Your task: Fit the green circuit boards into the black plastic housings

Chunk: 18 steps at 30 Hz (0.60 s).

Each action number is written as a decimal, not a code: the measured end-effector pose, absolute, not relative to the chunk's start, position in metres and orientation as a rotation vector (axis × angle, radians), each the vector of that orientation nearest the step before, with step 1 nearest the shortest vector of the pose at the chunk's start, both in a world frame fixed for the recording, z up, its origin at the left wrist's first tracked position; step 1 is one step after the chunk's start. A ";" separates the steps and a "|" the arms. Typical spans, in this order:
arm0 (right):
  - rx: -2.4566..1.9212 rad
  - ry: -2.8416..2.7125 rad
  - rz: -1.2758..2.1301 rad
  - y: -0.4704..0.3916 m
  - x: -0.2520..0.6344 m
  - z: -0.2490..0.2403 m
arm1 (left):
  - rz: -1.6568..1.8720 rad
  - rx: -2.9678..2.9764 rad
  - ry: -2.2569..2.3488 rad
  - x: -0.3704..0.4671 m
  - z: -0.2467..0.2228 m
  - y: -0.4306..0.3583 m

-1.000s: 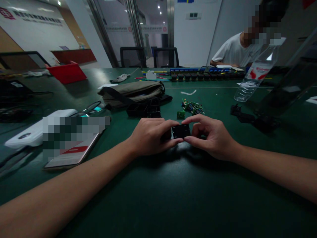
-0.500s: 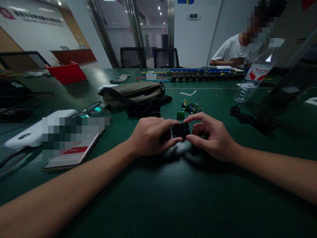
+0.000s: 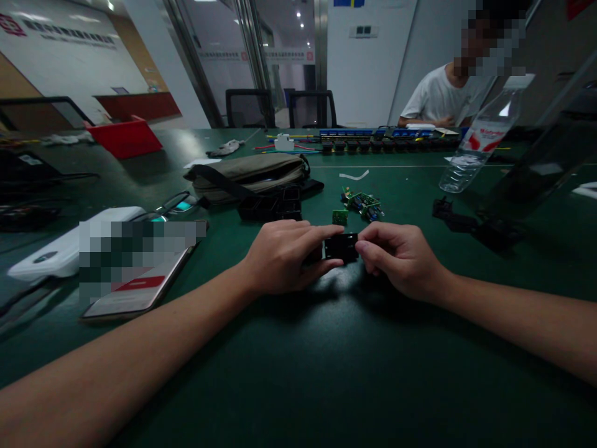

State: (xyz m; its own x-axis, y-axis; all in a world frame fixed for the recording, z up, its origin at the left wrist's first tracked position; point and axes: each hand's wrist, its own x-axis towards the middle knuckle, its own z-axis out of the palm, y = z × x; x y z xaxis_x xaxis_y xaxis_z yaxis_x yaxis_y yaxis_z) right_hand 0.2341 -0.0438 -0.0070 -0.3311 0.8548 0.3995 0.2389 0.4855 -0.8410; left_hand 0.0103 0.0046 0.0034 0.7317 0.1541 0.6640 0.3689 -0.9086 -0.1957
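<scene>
A small black plastic case (image 3: pixel 341 247) is held above the green table (image 3: pixel 298 373). My left hand (image 3: pixel 289 256) grips it from the left, index finger along its top edge and thumb below. My right hand (image 3: pixel 396 256) pinches at its right edge, thumb and fingers pressed together; whether something tiny sits between them is hidden. Just behind the case lies a small green circuit board (image 3: pixel 340 216), and past it a heap of green circuit boards (image 3: pixel 362 202). Black plastic housings (image 3: pixel 270 205) rest behind my left hand.
To the left are a phone (image 3: pixel 140 280), a white device (image 3: pixel 84 239) and glasses (image 3: pixel 175 205). A pouch (image 3: pixel 252 174) lies beyond the housings. A plastic bottle (image 3: pixel 482 137) and black parts (image 3: pixel 478 227) are at the right. Across the table sits a person (image 3: pixel 433 96).
My right hand's fingers have closed from a wide grip on the case's top and bottom to a pinch at its right edge. The case has tilted slightly.
</scene>
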 end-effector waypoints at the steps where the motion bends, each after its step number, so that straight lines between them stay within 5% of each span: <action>1: -0.923 -1.827 0.854 -0.044 0.234 -0.007 | -0.967 -2.613 -0.410 0.010 0.004 0.004; 18: -0.979 -1.666 0.894 -0.041 0.233 -0.010 | -1.049 -2.580 -0.428 0.011 0.005 0.005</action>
